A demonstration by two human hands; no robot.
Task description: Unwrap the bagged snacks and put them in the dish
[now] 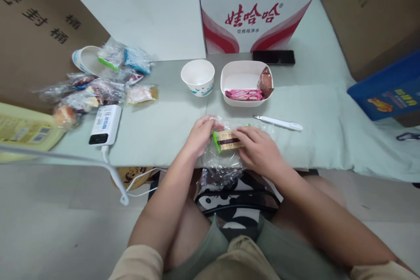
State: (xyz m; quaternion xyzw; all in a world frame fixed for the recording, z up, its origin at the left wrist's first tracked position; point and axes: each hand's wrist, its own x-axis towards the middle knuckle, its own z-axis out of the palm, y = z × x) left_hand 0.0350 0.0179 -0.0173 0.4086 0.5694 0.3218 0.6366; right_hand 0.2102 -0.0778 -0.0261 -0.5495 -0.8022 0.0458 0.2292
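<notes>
Near the table's front edge, a sandwich biscuit (227, 140) with a dark filling lies between my hands. Green strips of a wrapper show at its ends, with crinkled clear plastic (226, 162) around and below it. My left hand (201, 135) pinches the plastic at the biscuit's left end. The fingers of my right hand (260, 148) close over the biscuit's right part. Beyond them stand a white paper cup (198, 74) and a white tub (236, 101) holding pink-wrapped sticks (244, 95) and a brown packet (265, 82). A small white-handled knife (278, 122) lies to the right.
At the left, several wrapped snacks (108, 89) are heaped beside a tipped paper bowl (87, 60) and a white power bank (106, 124) with a cable. A black phone (274, 57) rests before the white cartons (259, 17). A blue package (390, 85) stands at the right.
</notes>
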